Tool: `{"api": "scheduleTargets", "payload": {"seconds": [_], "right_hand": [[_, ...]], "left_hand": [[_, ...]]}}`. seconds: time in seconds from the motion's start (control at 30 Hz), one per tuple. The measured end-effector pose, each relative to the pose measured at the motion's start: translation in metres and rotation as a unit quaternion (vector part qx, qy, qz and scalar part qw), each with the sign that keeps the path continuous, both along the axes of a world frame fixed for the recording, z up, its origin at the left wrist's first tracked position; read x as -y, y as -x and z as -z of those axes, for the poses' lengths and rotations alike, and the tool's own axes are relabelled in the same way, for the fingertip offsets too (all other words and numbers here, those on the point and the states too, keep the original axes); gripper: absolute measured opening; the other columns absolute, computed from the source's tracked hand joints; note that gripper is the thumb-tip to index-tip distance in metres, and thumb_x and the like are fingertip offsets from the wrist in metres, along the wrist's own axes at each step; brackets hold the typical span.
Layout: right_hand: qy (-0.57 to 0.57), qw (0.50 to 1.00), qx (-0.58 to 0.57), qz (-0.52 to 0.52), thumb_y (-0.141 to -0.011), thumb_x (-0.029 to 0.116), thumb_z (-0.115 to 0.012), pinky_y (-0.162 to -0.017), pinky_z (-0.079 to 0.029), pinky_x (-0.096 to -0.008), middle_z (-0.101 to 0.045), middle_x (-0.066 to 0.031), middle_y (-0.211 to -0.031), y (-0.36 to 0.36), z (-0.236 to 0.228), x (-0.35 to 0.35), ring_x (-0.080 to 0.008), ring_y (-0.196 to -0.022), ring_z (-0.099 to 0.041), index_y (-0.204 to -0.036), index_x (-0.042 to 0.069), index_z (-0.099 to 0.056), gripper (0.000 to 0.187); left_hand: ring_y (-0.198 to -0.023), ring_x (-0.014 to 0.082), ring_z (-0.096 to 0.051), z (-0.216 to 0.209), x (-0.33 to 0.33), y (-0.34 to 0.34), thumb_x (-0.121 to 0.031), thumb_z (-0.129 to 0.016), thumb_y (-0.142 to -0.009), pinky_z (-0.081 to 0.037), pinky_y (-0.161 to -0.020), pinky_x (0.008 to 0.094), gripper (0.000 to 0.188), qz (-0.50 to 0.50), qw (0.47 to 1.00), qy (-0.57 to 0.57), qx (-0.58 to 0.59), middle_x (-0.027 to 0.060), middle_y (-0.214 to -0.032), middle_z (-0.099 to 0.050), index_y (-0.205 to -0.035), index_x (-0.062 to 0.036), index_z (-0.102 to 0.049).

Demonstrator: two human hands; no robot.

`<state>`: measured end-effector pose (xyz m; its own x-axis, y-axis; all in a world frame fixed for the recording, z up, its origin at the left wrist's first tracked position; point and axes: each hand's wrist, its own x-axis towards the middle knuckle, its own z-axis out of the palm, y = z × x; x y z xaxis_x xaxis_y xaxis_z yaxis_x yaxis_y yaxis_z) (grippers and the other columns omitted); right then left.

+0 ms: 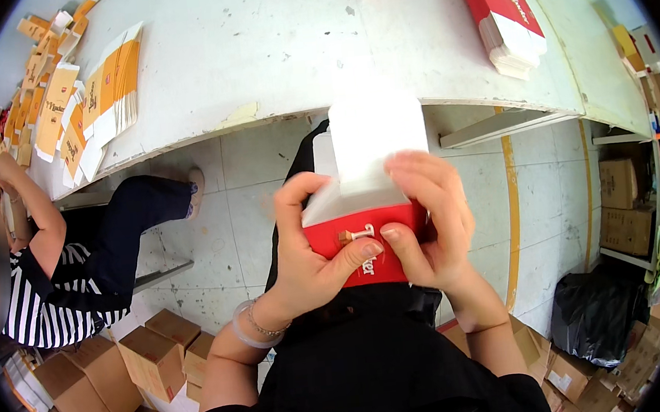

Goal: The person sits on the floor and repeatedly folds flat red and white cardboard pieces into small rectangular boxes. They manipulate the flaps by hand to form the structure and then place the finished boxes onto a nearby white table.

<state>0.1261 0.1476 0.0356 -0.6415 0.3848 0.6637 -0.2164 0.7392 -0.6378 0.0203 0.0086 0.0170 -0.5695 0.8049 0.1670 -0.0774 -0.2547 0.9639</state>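
Note:
A red and white folding carton is between my two hands, over my lap at the table's near edge. Its white flaps stand up and spread away from me, so the top is unfolded. My left hand grips the carton's left side, thumb on the red face and fingers behind. My right hand holds the right side, thumb on the red face and fingertips by the white flap, slightly blurred. On the table at the right lies a stack of flat red and white cartons.
The white table spans the far side. Flat orange cartons lie at its left, where a person in a striped top sits. Brown boxes stand lower left. At right are a black bag and shelves with boxes.

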Motion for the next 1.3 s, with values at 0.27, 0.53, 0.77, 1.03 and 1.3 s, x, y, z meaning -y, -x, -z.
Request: {"api": "scheduleTargets", "payload": {"seconds": [0.27, 0.53, 0.77, 1.03, 1.3], "right_hand": [[0.254, 0.965, -0.042, -0.051, -0.077, -0.009, -0.062, -0.053, -0.037, -0.0285, -0.058, -0.0092, -0.083, -0.02, 0.006, 0.02, -0.014, -0.062, -0.045, -0.109, -0.004, -0.053, 0.033], [0.579, 0.798, 0.008, -0.166, -0.103, 0.046, -0.036, -0.102, -0.041, -0.0381, -0.061, -0.0185, -0.122, -0.011, -0.022, -0.012, -0.0248, -0.115, -0.057, -0.126, -0.008, -0.054, 0.061], [0.216, 0.958, 0.15, -0.111, -0.088, 0.001, -0.062, -0.087, -0.052, -0.0343, -0.061, -0.0211, -0.124, -0.015, -0.027, -0.005, -0.0325, -0.106, -0.064, -0.12, 0.002, -0.065, 0.032], [0.144, 0.961, 0.19, -0.144, -0.088, 0.002, -0.061, -0.095, -0.048, -0.0373, -0.055, -0.0198, -0.133, -0.012, -0.03, -0.005, -0.0346, -0.116, -0.057, -0.129, 0.001, -0.057, 0.041], [0.013, 0.936, 0.277, -0.218, -0.079, 0.0, -0.059, -0.09, -0.049, -0.0419, -0.058, -0.0165, -0.127, 0.021, -0.031, -0.025, -0.0387, -0.107, -0.058, -0.123, -0.001, -0.058, 0.044]], "left_hand": [[-0.101, 0.0114, -0.054, -0.009, 0.008, -0.012, -0.027, -0.081, -0.08, -0.047, -0.085, 0.0284, 0.075, 0.095, 0.989, 0.02, 0.111, 0.0073, -0.113, -0.054, -0.135, -0.0079, -0.033], [-0.087, 0.0351, -0.063, -0.019, 0.003, 0.029, -0.033, -0.086, -0.071, -0.053, -0.076, 0.0351, 0.08, 0.128, 0.935, 0.072, -0.324, 0.0163, -0.101, -0.061, -0.13, -0.0046, -0.041], [-0.098, 0.0325, -0.064, -0.001, 0.009, 0.026, -0.037, -0.082, -0.076, -0.051, -0.084, 0.0375, 0.107, 0.067, 0.977, 0.038, -0.2, 0.023, -0.116, -0.057, -0.146, 0.002, -0.012], [-0.096, 0.0342, -0.066, -0.009, 0.009, 0.024, -0.035, -0.07, -0.086, -0.051, -0.083, 0.0363, 0.095, 0.052, 0.977, 0.106, -0.179, 0.0228, -0.108, -0.062, -0.148, 0.0034, -0.01], [-0.109, 0.0299, -0.06, -0.012, -0.004, 0.036, -0.025, -0.058, -0.094, -0.047, -0.092, 0.0362, 0.078, 0.099, 0.96, 0.162, -0.204, 0.0242, -0.123, -0.056, -0.151, 0.0021, -0.011]]}}
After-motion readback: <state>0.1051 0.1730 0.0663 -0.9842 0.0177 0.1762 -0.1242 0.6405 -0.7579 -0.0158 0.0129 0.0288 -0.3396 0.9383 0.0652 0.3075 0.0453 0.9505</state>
